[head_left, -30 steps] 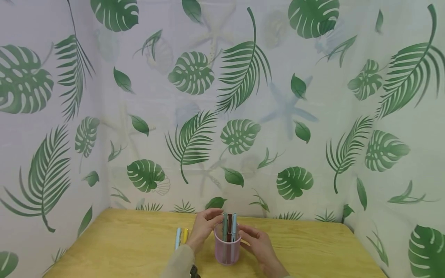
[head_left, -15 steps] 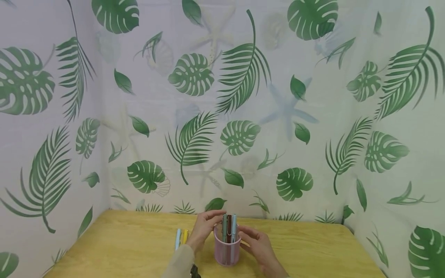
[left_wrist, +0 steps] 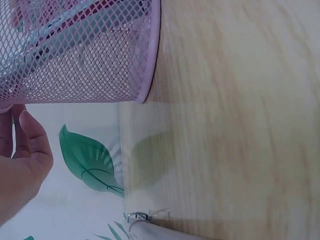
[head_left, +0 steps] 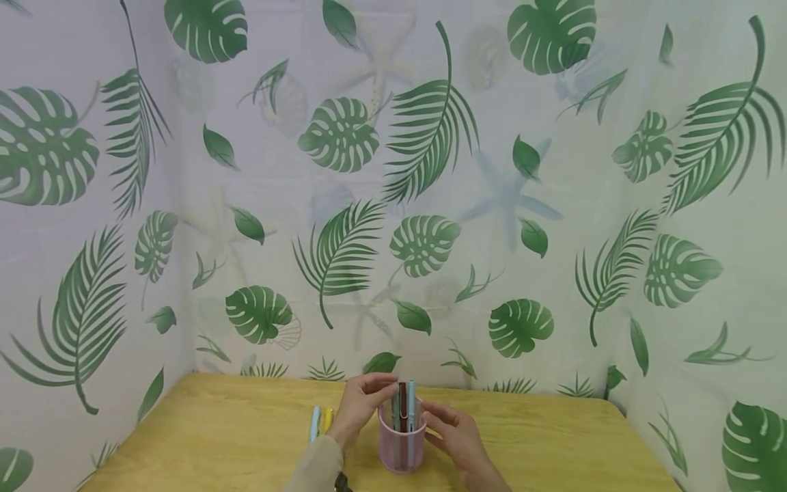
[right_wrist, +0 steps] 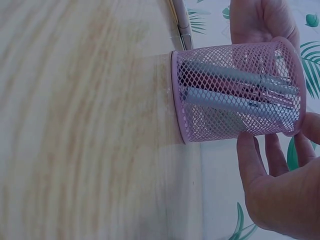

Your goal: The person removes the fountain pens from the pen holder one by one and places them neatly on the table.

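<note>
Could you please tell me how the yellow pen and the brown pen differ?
The yellow pen is bright; the brown pen is dark. The yellow pen lies on the table, while the brown pen stands in the pink cup. Both are slim.

1. Your left arm [head_left: 316,461] hides the lower ends of the blue pen [head_left: 315,422] and yellow pen [head_left: 328,418] (head view).
2. Your left wrist view crops the mesh cup [left_wrist: 95,67].
3. Your right grip [right_wrist: 282,187] runs off the right wrist view's edge.
</note>
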Demonstrator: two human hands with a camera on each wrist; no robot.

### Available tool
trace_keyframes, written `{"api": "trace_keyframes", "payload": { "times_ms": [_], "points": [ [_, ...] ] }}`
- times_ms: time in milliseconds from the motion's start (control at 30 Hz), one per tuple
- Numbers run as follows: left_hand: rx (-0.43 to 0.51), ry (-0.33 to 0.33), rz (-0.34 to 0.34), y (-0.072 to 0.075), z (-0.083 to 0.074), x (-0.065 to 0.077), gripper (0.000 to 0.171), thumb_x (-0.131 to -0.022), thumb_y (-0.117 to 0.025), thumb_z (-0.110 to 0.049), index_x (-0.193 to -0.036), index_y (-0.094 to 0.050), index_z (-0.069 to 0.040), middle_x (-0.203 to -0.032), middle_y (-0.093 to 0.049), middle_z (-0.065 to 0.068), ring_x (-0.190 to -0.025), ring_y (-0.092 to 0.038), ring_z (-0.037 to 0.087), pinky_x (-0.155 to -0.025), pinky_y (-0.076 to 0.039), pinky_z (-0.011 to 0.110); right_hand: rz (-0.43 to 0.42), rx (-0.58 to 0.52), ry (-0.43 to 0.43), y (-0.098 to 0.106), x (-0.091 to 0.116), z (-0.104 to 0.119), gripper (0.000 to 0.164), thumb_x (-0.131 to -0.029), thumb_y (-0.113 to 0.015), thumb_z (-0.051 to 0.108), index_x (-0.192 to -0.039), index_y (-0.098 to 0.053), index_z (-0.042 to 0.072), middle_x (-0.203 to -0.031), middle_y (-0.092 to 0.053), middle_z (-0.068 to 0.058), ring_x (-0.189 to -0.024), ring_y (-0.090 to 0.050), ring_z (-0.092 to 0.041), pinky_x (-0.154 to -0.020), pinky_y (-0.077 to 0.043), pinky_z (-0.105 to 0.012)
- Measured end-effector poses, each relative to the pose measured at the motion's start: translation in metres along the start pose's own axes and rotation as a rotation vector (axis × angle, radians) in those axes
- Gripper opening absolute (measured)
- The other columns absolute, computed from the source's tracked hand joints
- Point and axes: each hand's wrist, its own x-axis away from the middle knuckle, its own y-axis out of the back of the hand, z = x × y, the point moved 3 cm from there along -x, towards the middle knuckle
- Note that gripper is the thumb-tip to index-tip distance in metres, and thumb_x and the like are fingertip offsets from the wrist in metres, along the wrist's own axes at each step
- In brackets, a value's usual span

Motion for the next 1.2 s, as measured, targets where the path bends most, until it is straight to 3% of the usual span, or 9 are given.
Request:
{"api": "trace_keyframes", "payload": {
  "times_ms": [200, 533, 800, 1067, 1200],
  "points": [
    [-0.007, -0.002, -0.006, 0.002, -0.001, 0.001, 0.032, -0.088, -0.073, -0.026, -0.114, -0.071, -0.008, -0.110, -0.072, 0.009, -0.094, -0.063, 0.012, -0.082, -0.050, 0.028, 0.017, -0.004, 0.011, 0.000, 0.000, 0.000, 0.042, -0.094, -0.066, 0.017, -0.127, -0.059, -0.007, -0.128, -0.063, -0.020, -0.110, -0.065, -0.025, -0.094, -0.054, -0.043],
    [-0.032, -0.045, -0.124, 0.006, -0.005, 0.004, 0.026, -0.083, -0.079, -0.026, -0.099, -0.075, -0.006, -0.095, -0.074, 0.005, -0.087, -0.064, 0.011, -0.080, -0.052, 0.028, -0.008, -0.014, 0.003, 0.000, -0.001, -0.001, 0.041, -0.093, -0.067, 0.017, -0.127, -0.059, -0.006, -0.129, -0.062, -0.022, -0.110, -0.064, -0.023, -0.093, -0.055, -0.040],
    [0.002, -0.062, -0.081, 0.008, -0.004, 0.005, 0.029, -0.081, -0.081, -0.022, -0.100, -0.074, -0.002, -0.099, -0.074, 0.007, -0.085, -0.065, 0.011, -0.079, -0.053, 0.026, -0.003, -0.010, 0.005, -0.001, 0.000, -0.001, 0.042, -0.094, -0.066, 0.017, -0.128, -0.058, -0.007, -0.129, -0.062, -0.022, -0.109, -0.064, -0.020, -0.092, -0.055, -0.039],
    [-0.111, -0.115, -0.021, 0.011, -0.003, 0.009, 0.031, -0.082, -0.078, -0.015, -0.110, -0.072, -0.004, -0.103, -0.072, 0.017, -0.085, -0.063, 0.009, -0.083, -0.048, 0.030, -0.008, -0.014, -0.006, -0.001, 0.001, 0.000, 0.042, -0.094, -0.066, 0.017, -0.128, -0.059, -0.006, -0.128, -0.063, -0.019, -0.109, -0.064, -0.019, -0.093, -0.055, -0.040],
    [-0.128, -0.138, 0.006, 0.011, -0.002, 0.012, 0.035, -0.082, -0.078, -0.012, -0.115, -0.071, -0.004, -0.102, -0.072, 0.017, -0.084, -0.061, 0.008, -0.079, -0.049, 0.028, -0.018, -0.014, -0.009, -0.001, 0.001, -0.001, 0.042, -0.093, -0.067, 0.018, -0.127, -0.060, -0.005, -0.127, -0.063, -0.019, -0.110, -0.064, -0.020, -0.093, -0.055, -0.040]
  ]
}}
